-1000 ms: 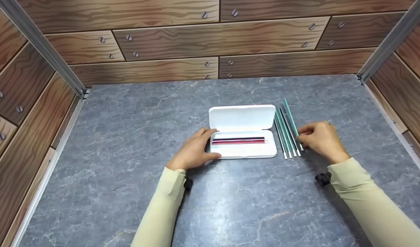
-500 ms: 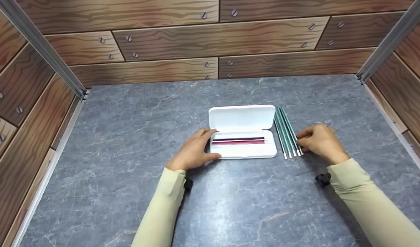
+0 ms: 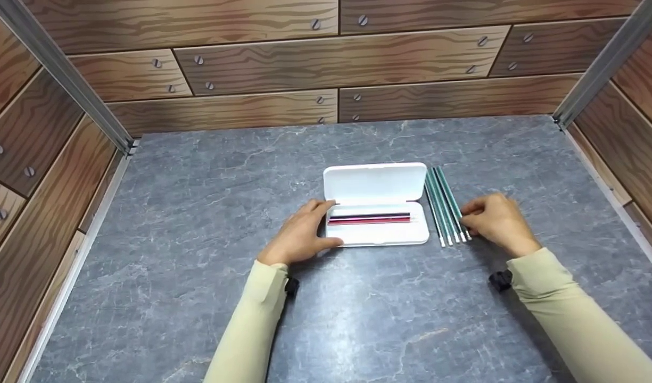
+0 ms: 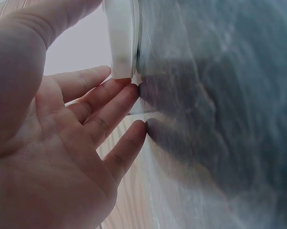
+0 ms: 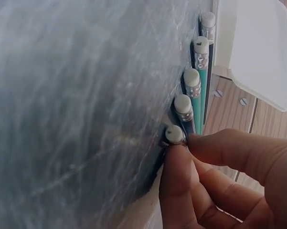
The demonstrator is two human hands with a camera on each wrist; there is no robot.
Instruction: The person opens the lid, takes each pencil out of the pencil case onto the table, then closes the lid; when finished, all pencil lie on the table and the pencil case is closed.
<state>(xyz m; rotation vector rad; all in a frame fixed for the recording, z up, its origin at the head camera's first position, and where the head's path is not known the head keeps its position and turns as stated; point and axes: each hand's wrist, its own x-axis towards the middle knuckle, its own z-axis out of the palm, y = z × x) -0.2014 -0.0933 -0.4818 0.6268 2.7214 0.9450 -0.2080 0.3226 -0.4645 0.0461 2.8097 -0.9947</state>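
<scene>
An open white pencil case (image 3: 378, 235) lies on the table, its lid (image 3: 376, 183) raised at the back. Dark and pink-red pencils (image 3: 369, 218) lie lengthwise in its base. My left hand (image 3: 299, 232) rests at the case's left end, thumb by the front corner and fingers by the hinge; its fingers look extended in the left wrist view. Right of the case, several green and dark pencils (image 3: 437, 199) lie side by side, eraser ends towards me. Between thumb and forefinger, my right hand (image 3: 497, 219) pinches the outermost pencil (image 5: 174, 134) near its white eraser.
The grey marbled tabletop (image 3: 208, 213) surrounds the case. Wood-patterned panels (image 3: 336, 58) stand at the back and both sides, with metal posts at the rear corners. A dark wrist camera (image 3: 500, 280) sits beneath the right cuff.
The outermost green pencil, angled away from the row a second ago, has swung left and down against the others, with my right hand still on it. My left hand has stayed put.
</scene>
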